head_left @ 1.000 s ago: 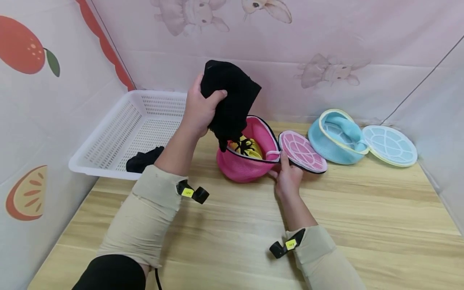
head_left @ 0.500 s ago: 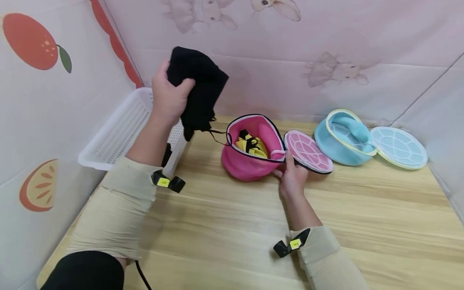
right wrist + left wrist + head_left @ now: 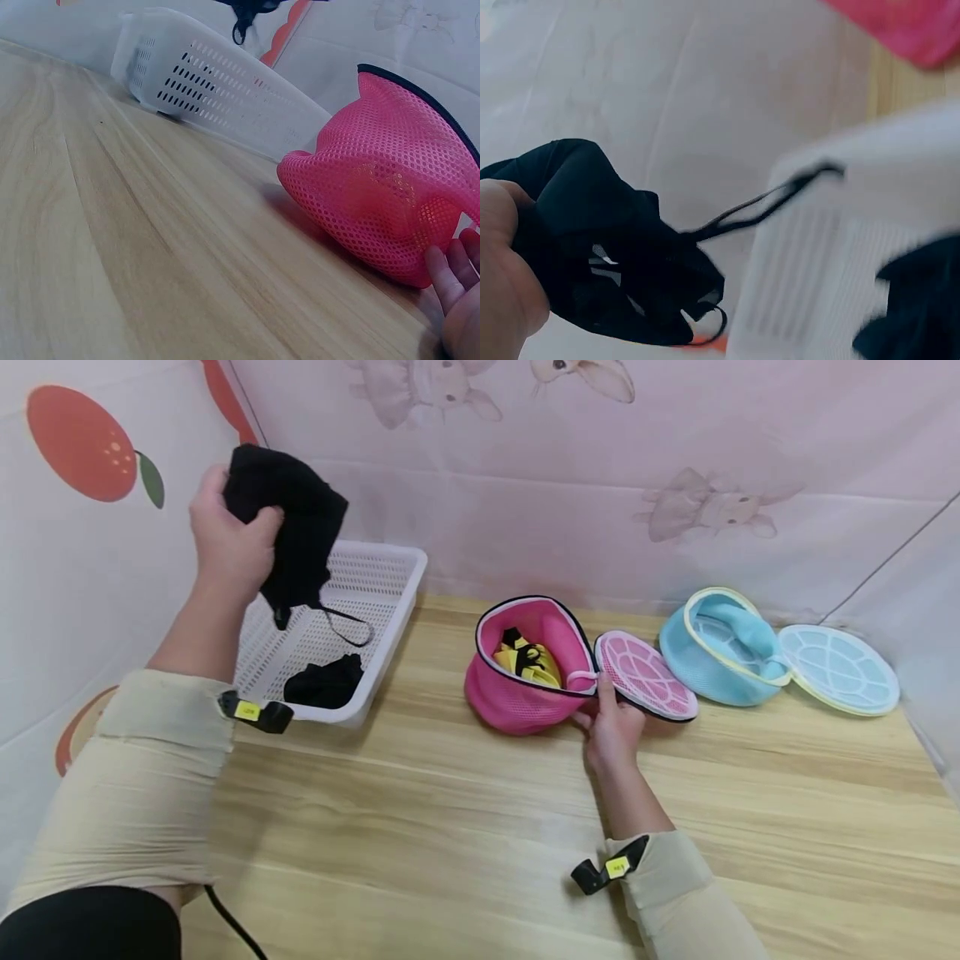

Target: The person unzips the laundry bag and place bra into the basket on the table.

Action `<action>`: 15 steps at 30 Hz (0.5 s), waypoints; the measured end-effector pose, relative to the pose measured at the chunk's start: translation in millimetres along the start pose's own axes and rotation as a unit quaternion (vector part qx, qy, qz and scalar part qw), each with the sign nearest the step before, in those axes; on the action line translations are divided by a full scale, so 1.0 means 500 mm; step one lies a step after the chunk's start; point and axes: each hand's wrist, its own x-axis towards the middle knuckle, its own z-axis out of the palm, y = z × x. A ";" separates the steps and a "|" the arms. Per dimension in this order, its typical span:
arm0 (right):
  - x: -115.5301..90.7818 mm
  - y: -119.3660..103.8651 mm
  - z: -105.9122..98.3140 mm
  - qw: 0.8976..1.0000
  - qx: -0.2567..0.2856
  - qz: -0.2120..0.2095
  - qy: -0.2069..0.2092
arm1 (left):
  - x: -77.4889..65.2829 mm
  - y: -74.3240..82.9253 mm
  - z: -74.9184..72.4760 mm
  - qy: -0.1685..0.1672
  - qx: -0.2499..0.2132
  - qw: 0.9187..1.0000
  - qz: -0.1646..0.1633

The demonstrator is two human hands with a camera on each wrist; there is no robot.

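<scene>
In the head view my left hand (image 3: 234, 539) grips a black garment with thin straps (image 3: 288, 518), raised over the white basket at the left. One strap dangles in a loop, seen closer on the black garment (image 3: 622, 240) in the left wrist view. My right hand (image 3: 615, 731) pinches the edge of a pink mesh laundry bag (image 3: 517, 706) where its unzipped lid (image 3: 647, 675) joins. Inside the bag lies a yellow and black garment (image 3: 528, 662). The right wrist view shows fingers (image 3: 446, 281) against the side of the bag.
The white perforated basket (image 3: 390, 635) holds another black piece of cloth (image 3: 326, 683). A light blue mesh laundry bag (image 3: 708, 664) stands at the right, its round lid (image 3: 840, 668) laid open on the wooden table (image 3: 450, 835). Printed cloth walls stand behind and at the left.
My left hand has moved left with the black garment, from above the pink bag to over the basket. The strap that reached the bag's rim now hangs free. My right hand stays at the bag.
</scene>
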 end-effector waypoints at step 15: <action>-0.016 0.007 0.012 1.000 -0.007 0.003 0.001 | -0.001 -0.224 -0.062 -0.194 0.272 0.941 -0.055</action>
